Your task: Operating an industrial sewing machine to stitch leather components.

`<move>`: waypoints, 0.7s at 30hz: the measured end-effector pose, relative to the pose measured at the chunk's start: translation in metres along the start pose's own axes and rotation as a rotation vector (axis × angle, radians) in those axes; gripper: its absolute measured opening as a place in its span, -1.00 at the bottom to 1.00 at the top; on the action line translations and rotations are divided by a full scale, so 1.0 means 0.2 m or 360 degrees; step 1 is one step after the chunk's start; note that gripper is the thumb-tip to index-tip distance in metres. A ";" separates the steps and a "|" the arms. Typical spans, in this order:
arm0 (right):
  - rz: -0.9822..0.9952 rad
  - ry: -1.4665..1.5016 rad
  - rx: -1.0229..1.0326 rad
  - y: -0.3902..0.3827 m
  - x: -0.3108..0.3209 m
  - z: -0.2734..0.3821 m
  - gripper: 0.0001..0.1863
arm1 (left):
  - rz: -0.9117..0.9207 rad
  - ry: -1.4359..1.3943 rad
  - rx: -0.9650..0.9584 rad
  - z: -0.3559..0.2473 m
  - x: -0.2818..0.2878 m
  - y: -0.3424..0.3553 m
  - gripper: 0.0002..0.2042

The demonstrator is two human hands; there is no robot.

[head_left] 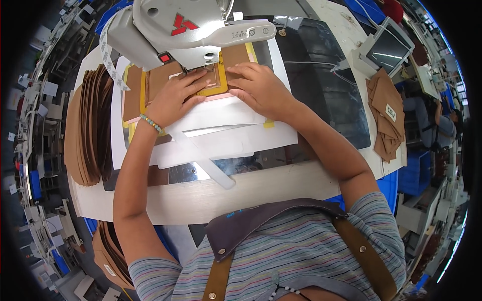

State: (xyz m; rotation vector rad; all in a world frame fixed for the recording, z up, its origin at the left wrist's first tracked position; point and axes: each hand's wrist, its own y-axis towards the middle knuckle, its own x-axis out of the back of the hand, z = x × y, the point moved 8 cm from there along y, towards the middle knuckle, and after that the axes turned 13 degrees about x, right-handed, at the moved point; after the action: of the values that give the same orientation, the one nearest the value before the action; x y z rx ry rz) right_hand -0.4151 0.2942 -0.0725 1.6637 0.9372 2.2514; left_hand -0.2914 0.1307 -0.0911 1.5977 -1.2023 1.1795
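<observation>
My left hand (179,95) lies on a brown fabric panel (134,88) under the head of a sewing machine (173,30). Its fingers are stretched toward the needle area, near a yellow frame (217,91) on the panel. A beaded bracelet circles that wrist. My right hand (260,89) rests with spread fingers at the frame's right side, on the panel's right part. Neither hand shows anything gripped. White sheets (231,113) with a pink edge strip lie beneath the work. Where the needle meets the panel is partly hidden by my left fingers.
Brown panels stand stacked (88,128) at the left; more brown pieces (386,113) lie at the right table edge. A tilted control screen (386,50) stands at the back right. A translucent strip (211,168) crosses the near metal bed. A white lamp (241,34) juts from the machine.
</observation>
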 end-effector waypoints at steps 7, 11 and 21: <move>-0.0060 0.0021 -0.0072 -0.01 0.00 -0.05 -0.69 | -0.0060 0.0121 0.0096 0.07 0.00 0.06 -0.55; 0.0052 0.0105 -0.0130 -0.01 -0.05 -0.06 -0.64 | -0.0105 -0.0037 0.0193 0.09 0.00 0.07 -0.55; 0.0336 0.0304 0.0568 0.02 -0.06 0.46 -0.61 | -0.0331 -0.0237 0.0250 0.30 0.12 -0.15 -0.59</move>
State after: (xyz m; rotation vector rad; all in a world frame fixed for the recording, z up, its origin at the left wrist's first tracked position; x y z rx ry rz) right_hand -0.3259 0.3189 -0.0633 1.7823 1.3329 2.5373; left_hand -0.2468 0.0760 -0.0846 1.9072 -1.0254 1.0576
